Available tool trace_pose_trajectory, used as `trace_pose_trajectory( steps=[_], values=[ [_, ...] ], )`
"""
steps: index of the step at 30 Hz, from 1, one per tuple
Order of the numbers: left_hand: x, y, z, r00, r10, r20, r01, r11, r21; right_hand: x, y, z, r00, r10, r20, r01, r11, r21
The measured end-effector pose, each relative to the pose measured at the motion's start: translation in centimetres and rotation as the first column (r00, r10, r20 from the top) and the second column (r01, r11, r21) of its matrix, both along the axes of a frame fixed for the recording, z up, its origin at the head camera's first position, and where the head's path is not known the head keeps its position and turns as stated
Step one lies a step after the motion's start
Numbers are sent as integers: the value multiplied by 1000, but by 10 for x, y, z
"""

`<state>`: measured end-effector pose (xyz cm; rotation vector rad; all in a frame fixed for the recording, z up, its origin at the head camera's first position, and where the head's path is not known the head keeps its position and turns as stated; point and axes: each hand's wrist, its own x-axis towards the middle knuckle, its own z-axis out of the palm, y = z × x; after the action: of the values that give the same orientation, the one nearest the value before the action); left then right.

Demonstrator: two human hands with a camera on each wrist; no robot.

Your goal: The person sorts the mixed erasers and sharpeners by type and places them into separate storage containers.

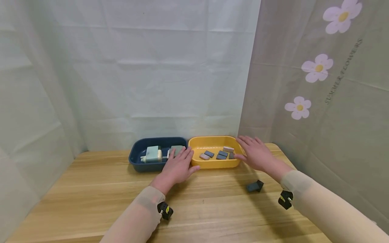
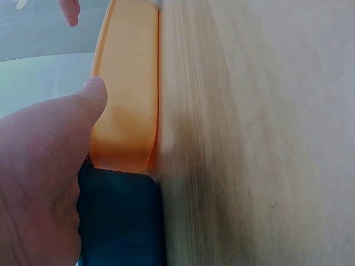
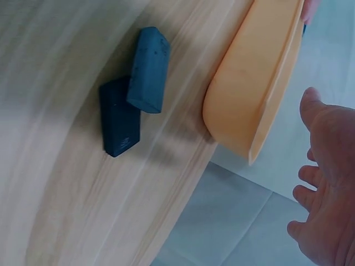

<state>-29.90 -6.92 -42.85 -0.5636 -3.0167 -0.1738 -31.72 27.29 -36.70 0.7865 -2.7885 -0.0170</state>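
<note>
My left hand (image 1: pixel 178 166) lies with straight fingers over the meeting rims of a navy bin (image 1: pixel 141 166) and a yellow bin (image 1: pixel 214 164), its thumb extended toward the yellow front wall. At the yellow bin's right end is my right hand (image 1: pixel 256 153), fingers spread and thumb near the rim, holding nothing. Inside the yellow bin are several small grey and pinkish blocks (image 1: pixel 209 154). The navy bin holds a pale green boxy item with a cream part (image 1: pixel 153 154) and a grey-green item (image 1: pixel 177 149), partly hidden by my left fingers.
On the wooden table (image 1: pixel 206 209), below my right hand, a blue-grey block (image 3: pixel 148 69) leans on a darker block (image 3: pixel 119 119). Behind both bins hangs a pale curtain (image 1: pixel 176 84); a flowered curtain (image 1: pixel 304 135) borders the right side.
</note>
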Motion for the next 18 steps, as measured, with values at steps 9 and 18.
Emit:
trace_pose_trajectory(
  steps=[9, 18],
  values=[
    [2, 0, 1, 1000, -4, -8, 4, 1000, 13, 15, 7, -4, 999, 11, -39, -11, 1000, 3],
    [3, 1, 2, 1000, -1, 0, 1, 1000, 26, 31, 17, -9, 999, 22, -39, -22, 1000, -3]
  ],
)
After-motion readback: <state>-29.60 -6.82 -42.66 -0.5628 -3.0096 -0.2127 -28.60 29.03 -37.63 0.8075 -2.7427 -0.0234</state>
